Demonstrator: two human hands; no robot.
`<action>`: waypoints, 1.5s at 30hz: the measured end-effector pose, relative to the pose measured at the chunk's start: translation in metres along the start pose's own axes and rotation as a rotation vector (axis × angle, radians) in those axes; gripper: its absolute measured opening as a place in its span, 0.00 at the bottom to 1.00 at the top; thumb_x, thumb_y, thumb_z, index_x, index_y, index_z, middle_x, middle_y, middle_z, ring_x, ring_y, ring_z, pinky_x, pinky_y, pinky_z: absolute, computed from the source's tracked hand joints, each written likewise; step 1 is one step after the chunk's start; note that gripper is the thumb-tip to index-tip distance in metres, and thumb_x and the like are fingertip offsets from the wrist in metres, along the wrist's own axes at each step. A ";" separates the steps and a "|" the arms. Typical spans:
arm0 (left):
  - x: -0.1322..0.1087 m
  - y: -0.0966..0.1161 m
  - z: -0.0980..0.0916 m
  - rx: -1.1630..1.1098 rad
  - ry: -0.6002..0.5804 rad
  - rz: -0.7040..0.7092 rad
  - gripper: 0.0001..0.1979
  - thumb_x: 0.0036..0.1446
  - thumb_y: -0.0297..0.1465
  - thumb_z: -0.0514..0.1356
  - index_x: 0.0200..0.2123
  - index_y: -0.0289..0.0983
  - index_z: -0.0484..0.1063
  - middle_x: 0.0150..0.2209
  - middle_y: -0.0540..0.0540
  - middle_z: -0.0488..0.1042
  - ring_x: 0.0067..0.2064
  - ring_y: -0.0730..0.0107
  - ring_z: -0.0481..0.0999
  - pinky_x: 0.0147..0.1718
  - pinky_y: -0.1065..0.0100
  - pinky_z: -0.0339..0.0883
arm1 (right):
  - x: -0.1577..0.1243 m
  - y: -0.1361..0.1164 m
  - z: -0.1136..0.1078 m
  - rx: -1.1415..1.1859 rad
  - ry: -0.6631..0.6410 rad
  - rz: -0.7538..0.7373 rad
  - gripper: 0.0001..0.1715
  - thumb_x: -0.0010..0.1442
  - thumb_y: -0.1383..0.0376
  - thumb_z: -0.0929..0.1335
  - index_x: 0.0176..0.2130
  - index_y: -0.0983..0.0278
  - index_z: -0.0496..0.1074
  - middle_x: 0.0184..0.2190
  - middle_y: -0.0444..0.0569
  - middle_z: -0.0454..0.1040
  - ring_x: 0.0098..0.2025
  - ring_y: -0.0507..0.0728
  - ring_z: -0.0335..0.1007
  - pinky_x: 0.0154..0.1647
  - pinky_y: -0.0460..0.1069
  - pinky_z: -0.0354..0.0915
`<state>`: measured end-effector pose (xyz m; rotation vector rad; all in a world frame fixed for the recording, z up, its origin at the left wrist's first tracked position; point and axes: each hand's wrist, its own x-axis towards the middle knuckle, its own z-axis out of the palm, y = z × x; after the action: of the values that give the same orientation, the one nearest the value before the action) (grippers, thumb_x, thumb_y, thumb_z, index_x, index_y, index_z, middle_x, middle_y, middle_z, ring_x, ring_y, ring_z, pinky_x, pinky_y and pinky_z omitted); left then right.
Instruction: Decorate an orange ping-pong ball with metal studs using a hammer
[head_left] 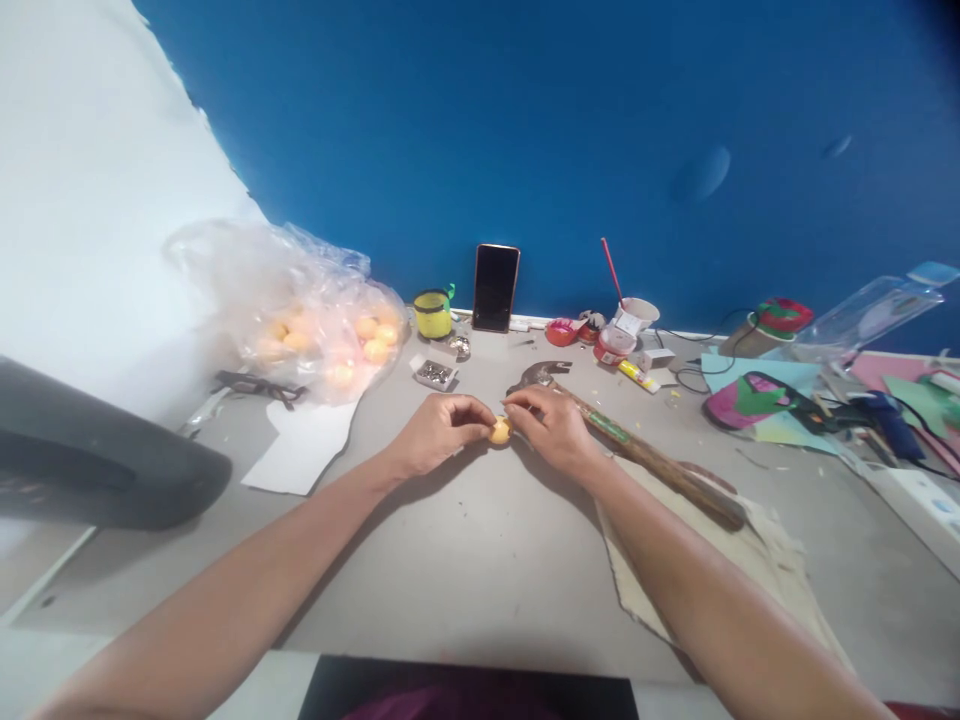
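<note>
Near the middle of the grey table, a small orange ball [500,431] sits between my two hands. My left hand [444,432] pinches its left side with thumb and forefinger. The fingertips of my right hand [546,422] are closed together at the ball's upper right; whatever they hold is too small to name. Just behind my right hand lies a claw hammer [660,468], its head toward the wall and its wooden handle running to the right. An open box of small metal pieces [435,374] stands beyond my left hand.
Clear plastic bags of orange balls [330,330] are at the back left, near eyeglasses [259,385] and white paper [304,445]. A phone [496,287] leans on the blue wall. Cloth [705,560] lies under my right forearm. A dark cylinder [105,450] juts in from the left.
</note>
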<state>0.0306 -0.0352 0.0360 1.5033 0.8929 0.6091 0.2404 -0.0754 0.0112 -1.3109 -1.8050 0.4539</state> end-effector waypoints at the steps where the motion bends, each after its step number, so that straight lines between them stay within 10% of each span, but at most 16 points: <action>1: 0.002 -0.001 0.000 -0.051 0.025 -0.013 0.11 0.46 0.34 0.71 0.33 0.35 0.81 0.32 0.45 0.82 0.32 0.66 0.78 0.35 0.65 0.69 | 0.000 -0.001 0.000 0.008 0.054 -0.013 0.08 0.64 0.67 0.68 0.37 0.62 0.79 0.36 0.49 0.81 0.38 0.57 0.76 0.43 0.51 0.67; 22: 0.000 -0.002 0.003 -0.396 -0.030 -0.131 0.19 0.39 0.37 0.78 0.33 0.31 0.84 0.31 0.41 0.81 0.27 0.74 0.70 0.31 0.67 0.63 | -0.008 -0.008 0.012 -0.030 0.123 -0.270 0.08 0.67 0.65 0.70 0.37 0.59 0.81 0.32 0.48 0.79 0.36 0.56 0.74 0.40 0.51 0.66; 29: 0.000 -0.001 0.001 -0.286 0.052 -0.078 0.16 0.48 0.38 0.73 0.37 0.32 0.83 0.32 0.42 0.80 0.28 0.71 0.71 0.32 0.65 0.66 | -0.005 -0.021 0.005 0.134 0.084 0.087 0.08 0.63 0.64 0.68 0.32 0.61 0.76 0.30 0.46 0.78 0.32 0.54 0.71 0.33 0.48 0.64; 34: 0.002 -0.010 0.008 0.209 0.200 0.151 0.21 0.50 0.37 0.71 0.48 0.39 0.81 0.47 0.41 0.77 0.42 0.59 0.76 0.41 0.60 0.71 | 0.002 -0.017 -0.003 0.338 0.156 0.346 0.09 0.54 0.59 0.72 0.30 0.63 0.75 0.26 0.45 0.76 0.27 0.52 0.66 0.28 0.48 0.61; 39: 0.008 -0.022 0.018 0.524 0.023 0.364 0.20 0.50 0.28 0.69 0.49 0.40 0.80 0.48 0.40 0.77 0.53 0.49 0.72 0.59 0.48 0.65 | 0.007 -0.005 -0.002 0.536 0.186 0.485 0.14 0.48 0.56 0.75 0.30 0.63 0.75 0.25 0.45 0.76 0.23 0.51 0.63 0.25 0.48 0.60; 45: 0.008 -0.022 0.013 -0.068 -0.003 0.116 0.26 0.52 0.34 0.71 0.55 0.37 0.74 0.42 0.44 0.77 0.40 0.62 0.77 0.42 0.58 0.76 | 0.007 0.002 -0.002 0.782 0.152 0.544 0.21 0.43 0.54 0.80 0.32 0.63 0.76 0.27 0.46 0.78 0.24 0.49 0.64 0.25 0.47 0.63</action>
<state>0.0415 -0.0363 0.0117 1.5013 0.7786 0.7153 0.2422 -0.0690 0.0140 -1.1886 -0.9426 1.1783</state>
